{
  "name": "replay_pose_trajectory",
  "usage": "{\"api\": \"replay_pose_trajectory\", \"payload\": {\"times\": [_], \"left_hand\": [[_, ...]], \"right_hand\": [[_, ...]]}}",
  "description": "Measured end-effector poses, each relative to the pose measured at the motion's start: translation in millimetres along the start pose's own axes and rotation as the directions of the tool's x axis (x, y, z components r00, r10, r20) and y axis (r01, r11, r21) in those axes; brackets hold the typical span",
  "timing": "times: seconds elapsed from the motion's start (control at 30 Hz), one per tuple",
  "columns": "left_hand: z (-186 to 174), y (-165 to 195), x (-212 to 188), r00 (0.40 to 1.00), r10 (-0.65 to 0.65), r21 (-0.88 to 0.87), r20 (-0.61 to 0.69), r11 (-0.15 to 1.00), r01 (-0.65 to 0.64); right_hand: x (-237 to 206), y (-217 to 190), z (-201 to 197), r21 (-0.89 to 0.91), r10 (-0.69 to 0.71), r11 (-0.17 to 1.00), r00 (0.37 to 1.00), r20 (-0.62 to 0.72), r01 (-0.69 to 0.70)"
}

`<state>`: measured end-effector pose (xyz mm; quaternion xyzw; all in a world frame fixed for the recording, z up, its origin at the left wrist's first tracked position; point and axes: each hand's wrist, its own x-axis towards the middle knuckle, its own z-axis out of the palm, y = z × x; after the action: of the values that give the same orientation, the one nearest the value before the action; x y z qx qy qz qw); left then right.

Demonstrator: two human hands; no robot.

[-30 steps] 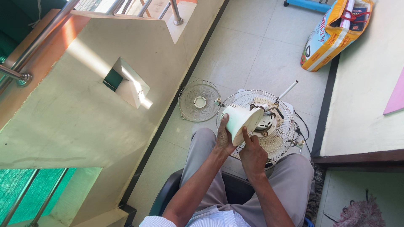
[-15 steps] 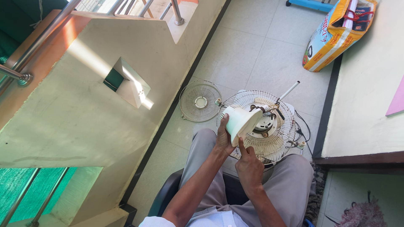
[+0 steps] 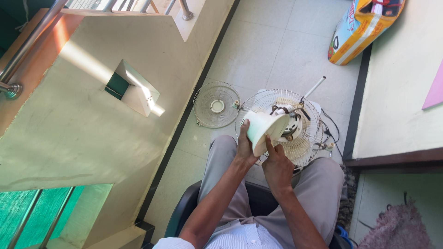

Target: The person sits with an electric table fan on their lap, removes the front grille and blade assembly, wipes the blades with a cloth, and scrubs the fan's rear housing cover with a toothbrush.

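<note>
While the person sits in a dark chair on the tiled floor, I log both hands on a pale, cup-shaped fan housing held above the knees. Left hand: fingers wrapped round the housing's near edge, thumb up along its side, clamped on it. Right hand: forefinger stretched up against the housing's underside, other fingers curled together; whether they press on it I cannot tell.

Progress, as I judge it: fan well taken apart. Front guard, a round wire disc, lies flat on the floor just left of the rear guard. Rear guard rests under the housing with the bare motor and its dark wiring showing in the middle; a white rod sticks out past it. Housing is off the motor. No blade in view. Reassembly not begun.

Packages: one sack, yellow, orange and blue, leaning at the far wall, top right. Pink sheet on the right wall.
</note>
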<state>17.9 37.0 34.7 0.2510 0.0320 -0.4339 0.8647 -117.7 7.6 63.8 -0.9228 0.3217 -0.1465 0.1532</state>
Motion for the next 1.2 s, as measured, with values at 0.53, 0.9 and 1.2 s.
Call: {"api": "replay_pose_trajectory", "payload": {"times": [0.53,0.9,1.2], "left_hand": [[8,11,0,0.995,-0.075,-0.223,0.06,0.971,0.087],[21,17,-3,0.997,-0.071,-0.128,0.011,0.989,0.072],[14,15,1,0.998,-0.053,-0.139,-0.027,0.989,0.049]], "right_hand": [[7,10,-9,-0.124,-0.085,0.989,0.996,-0.004,0.084],[22,26,-14,-0.148,-0.204,0.973,0.962,-0.184,0.178],[20,14,-6,-0.172,-0.172,0.972,0.984,-0.047,0.162]]}}
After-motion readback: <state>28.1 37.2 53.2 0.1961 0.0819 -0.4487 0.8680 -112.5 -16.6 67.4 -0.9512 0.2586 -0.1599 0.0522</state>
